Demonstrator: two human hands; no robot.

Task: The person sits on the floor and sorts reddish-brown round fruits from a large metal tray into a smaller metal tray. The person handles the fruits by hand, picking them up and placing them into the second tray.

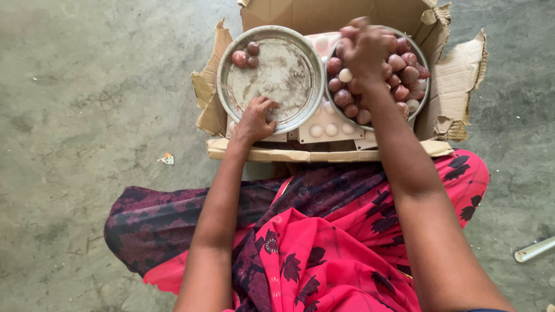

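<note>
Two round metal plates rest on a white moulded tray (324,124) inside an opened cardboard box (457,75). The left plate (272,78) is nearly bare, with three reddish-brown balls (245,55) at its far left rim. My left hand (254,118) grips that plate's near rim. The right plate (425,60) is heaped with several reddish-brown and pale round balls (404,69). My right hand (364,49) is over that heap, fingers closed; what it holds is hidden.
I sit on a grey concrete floor (87,86) with a pink and dark patterned cloth (324,242) over my lap. A small scrap (166,158) lies on the floor at left. A pale tube-like object (535,249) lies at the right edge.
</note>
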